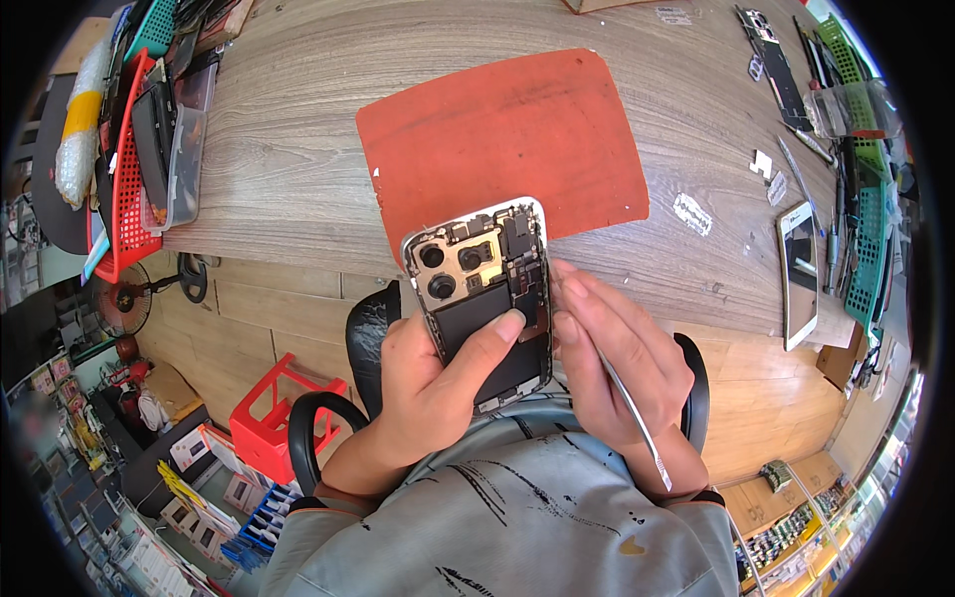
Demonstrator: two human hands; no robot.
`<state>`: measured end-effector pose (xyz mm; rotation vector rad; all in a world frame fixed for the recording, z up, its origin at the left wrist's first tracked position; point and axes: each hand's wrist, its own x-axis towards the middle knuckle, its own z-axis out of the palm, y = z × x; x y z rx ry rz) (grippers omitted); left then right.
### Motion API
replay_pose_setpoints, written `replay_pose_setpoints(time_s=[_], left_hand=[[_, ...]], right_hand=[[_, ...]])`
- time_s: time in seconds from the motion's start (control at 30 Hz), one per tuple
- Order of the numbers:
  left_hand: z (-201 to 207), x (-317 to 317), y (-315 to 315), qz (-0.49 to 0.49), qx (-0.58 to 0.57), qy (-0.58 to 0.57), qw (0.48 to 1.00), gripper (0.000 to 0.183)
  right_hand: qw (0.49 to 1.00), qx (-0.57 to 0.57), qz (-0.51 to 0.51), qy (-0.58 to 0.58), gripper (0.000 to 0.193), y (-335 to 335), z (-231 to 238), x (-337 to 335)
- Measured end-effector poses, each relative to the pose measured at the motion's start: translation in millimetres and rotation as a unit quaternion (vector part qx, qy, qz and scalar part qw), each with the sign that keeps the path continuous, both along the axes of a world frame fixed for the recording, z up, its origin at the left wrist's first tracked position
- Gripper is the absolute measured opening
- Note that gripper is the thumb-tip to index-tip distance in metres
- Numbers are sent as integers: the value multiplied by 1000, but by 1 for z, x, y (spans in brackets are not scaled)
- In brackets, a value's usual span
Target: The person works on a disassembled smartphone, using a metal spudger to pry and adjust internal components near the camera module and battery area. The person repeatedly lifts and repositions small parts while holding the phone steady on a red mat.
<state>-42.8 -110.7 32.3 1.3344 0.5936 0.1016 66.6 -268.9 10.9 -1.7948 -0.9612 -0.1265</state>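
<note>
An opened smartphone (477, 328) is tilted in my left hand (433, 383), its internals facing up. Three camera lenses sit on a gold plate at its upper left, above a dark battery. My left thumb lies across the battery while the fingers wrap round the left edge and back. In my right hand (622, 363), pinched between thumb and fingers, is a thin metal pry tool (634, 408), with its flattened end pointing down toward my forearm. The tool's other end is hidden by my fingers at the phone's right edge. Behind the phone, an orange mat (507, 139) covers part of the table.
At the table's right lie a white-framed phone (799, 269), a stripped phone frame (774, 65) and several slim tools. Red (129, 199) and teal (867, 254) baskets stand at the sides. A red stool (274, 418) and a fan (124, 298) are at lower left.
</note>
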Motion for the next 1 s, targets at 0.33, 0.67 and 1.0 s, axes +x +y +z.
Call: replay_pose_setpoints(time_s=[0.33,0.67,1.0], left_hand=[[-4,4,4,-6,0,-11,1000,35],[-10,4,2,21,-3,-44,999,22],[-2,4,4,3,33,-37,999,23]], right_hand=[[1000,10,-9,-2,40,5,-3,2],[999,9,-26,-41,40,9,-11,-1],[996,17,-50,-66,41,14,-17,-5]])
